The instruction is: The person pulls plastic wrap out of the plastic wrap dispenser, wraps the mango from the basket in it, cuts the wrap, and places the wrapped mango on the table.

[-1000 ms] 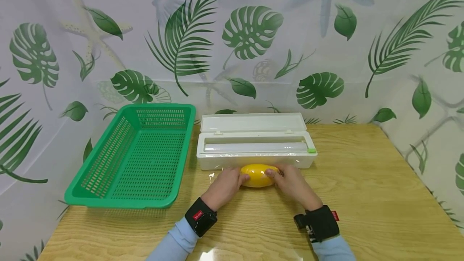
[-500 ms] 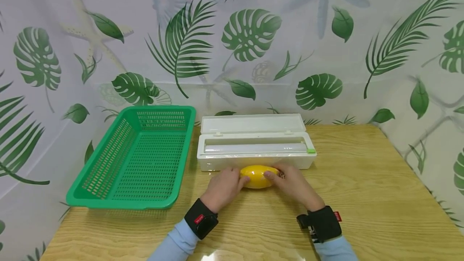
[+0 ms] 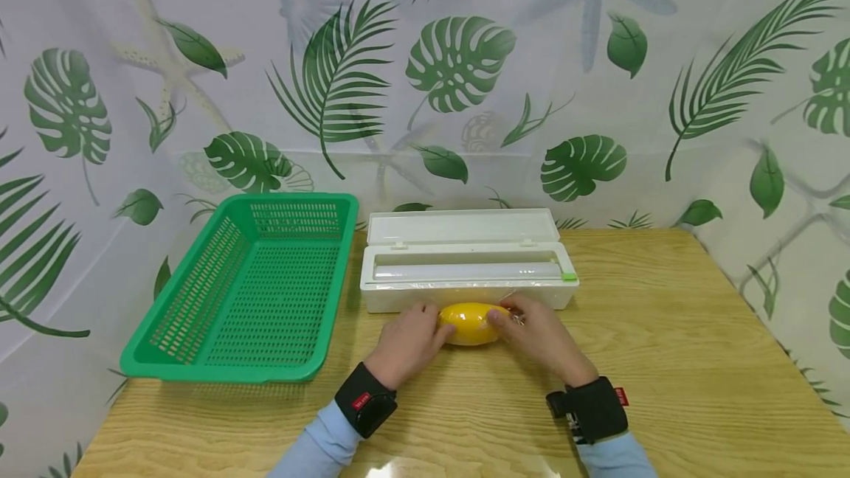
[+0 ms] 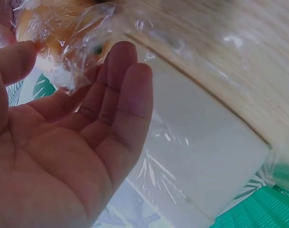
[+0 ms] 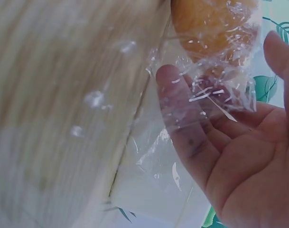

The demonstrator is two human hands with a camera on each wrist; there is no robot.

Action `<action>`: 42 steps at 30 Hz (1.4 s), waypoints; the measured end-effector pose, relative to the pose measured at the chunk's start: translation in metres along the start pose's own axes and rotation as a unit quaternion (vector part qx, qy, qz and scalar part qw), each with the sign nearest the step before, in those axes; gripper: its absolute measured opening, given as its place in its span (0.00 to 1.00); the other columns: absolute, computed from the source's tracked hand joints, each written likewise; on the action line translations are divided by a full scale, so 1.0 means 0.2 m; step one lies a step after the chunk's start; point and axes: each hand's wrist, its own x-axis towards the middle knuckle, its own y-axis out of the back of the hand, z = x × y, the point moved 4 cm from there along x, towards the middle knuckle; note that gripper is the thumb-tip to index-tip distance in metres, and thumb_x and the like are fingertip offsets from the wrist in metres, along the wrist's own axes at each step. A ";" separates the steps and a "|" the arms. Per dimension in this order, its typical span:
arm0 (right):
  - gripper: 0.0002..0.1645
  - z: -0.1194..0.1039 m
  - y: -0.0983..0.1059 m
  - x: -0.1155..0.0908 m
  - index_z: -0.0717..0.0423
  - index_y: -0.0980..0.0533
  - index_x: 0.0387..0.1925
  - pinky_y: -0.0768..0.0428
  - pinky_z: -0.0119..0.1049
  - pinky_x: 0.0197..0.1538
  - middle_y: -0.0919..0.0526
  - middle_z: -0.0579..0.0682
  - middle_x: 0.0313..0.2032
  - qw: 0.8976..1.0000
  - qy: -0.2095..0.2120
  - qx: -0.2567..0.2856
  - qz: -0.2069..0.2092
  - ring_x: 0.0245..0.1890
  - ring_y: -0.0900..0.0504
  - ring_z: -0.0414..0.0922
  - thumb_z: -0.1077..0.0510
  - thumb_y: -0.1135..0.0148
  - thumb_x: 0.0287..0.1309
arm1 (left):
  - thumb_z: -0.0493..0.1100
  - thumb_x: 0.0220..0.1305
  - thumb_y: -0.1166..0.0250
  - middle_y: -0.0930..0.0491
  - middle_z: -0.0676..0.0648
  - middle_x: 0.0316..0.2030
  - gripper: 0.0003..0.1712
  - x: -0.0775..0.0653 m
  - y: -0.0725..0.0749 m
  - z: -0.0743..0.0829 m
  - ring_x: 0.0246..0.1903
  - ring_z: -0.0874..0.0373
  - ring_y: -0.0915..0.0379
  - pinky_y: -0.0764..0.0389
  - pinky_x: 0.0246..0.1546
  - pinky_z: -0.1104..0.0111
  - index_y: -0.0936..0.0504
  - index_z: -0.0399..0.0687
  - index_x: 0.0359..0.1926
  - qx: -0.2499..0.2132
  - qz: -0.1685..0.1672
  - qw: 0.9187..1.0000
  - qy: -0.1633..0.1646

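In the head view a yellow oval fruit (image 3: 467, 321), glossy with clear cling film, lies crosswise in front of a white cling film dispenser (image 3: 398, 298). My left hand (image 3: 406, 344) holds its left end, thumb on the near side and fingers behind. At the other end my right hand (image 3: 544, 338) grips it, with its thumb on top. Bunched cling film (image 5: 213, 92) trails off the fruit's end over the right fingers in the right wrist view. The left wrist view shows crumpled film around the fruit by the left fingertips (image 4: 123, 52).
The dispenser's lid (image 3: 461, 227) stands raised at the back, with a film roll (image 3: 468, 271) inside and a green slider (image 3: 569, 276) at its right end. A green plastic basket (image 3: 340, 271) sits on the wooden table (image 3: 664, 330) to the left. Leaf-print cloth hangs behind.
The fruit stays almost in place between both hands. My right hand has shifted slightly, its fingers now working at the gathered film at the fruit's right end. The head view tilted a little.
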 end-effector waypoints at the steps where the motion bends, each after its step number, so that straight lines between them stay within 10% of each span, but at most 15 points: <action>1: 0.25 0.00 0.00 0.00 0.59 0.23 0.43 0.22 0.49 0.42 0.19 0.54 0.38 1.000 0.000 0.002 0.000 0.39 0.24 0.48 0.41 0.48 0.61 | 0.56 0.65 0.46 0.31 0.48 0.24 0.21 0.00 0.00 0.00 0.20 0.59 0.36 0.32 0.14 0.69 0.25 0.41 0.35 0.001 0.000 1.000 0.001; 8: 0.23 0.02 0.04 -0.01 0.59 0.23 0.44 0.22 0.51 0.44 0.18 0.57 0.41 1.000 -0.006 -0.012 0.016 0.41 0.24 0.49 0.46 0.55 0.67 | 0.55 0.64 0.45 0.29 0.47 0.26 0.20 -0.01 0.02 0.01 0.22 0.59 0.36 0.29 0.16 0.68 0.25 0.40 0.36 0.015 0.008 1.000 -0.006; 15: 0.13 0.04 0.09 -0.02 0.60 0.24 0.32 0.31 0.41 0.25 0.27 0.53 0.22 0.998 -0.022 -0.047 0.032 0.20 0.32 0.45 0.58 0.52 0.66 | 0.54 0.64 0.45 0.27 0.44 0.31 0.20 -0.02 0.03 0.03 0.28 0.55 0.33 0.24 0.22 0.65 0.24 0.41 0.36 0.063 0.027 0.997 -0.019; 26: 0.14 0.16 0.24 -0.10 0.62 0.22 0.36 0.28 0.40 0.25 0.18 0.57 0.28 0.989 -0.070 -0.067 0.108 0.23 0.26 0.46 0.54 0.43 0.59 | 0.51 0.63 0.43 0.24 0.42 0.33 0.17 -0.01 0.15 0.15 0.31 0.53 0.31 0.23 0.29 0.63 0.23 0.40 0.38 0.081 0.067 0.993 -0.056; 32: 0.26 0.24 0.30 -0.11 0.67 0.30 0.40 0.30 0.39 0.25 0.23 0.61 0.32 0.978 -0.120 -0.046 0.166 0.26 0.27 0.50 0.45 0.40 0.56 | 0.51 0.65 0.46 0.27 0.46 0.29 0.17 0.06 0.20 0.28 0.27 0.54 0.35 0.27 0.24 0.67 0.24 0.41 0.38 0.111 0.055 0.987 -0.098; 42: 0.51 0.29 0.33 -0.05 0.66 0.52 0.64 0.26 0.50 0.32 0.28 0.73 0.45 0.981 -0.125 -0.028 0.149 0.37 0.27 0.60 0.40 0.40 0.54 | 0.52 0.64 0.46 0.22 0.47 0.33 0.15 0.25 0.19 0.45 0.32 0.53 0.29 0.21 0.30 0.65 0.23 0.46 0.41 0.175 -0.002 0.976 -0.130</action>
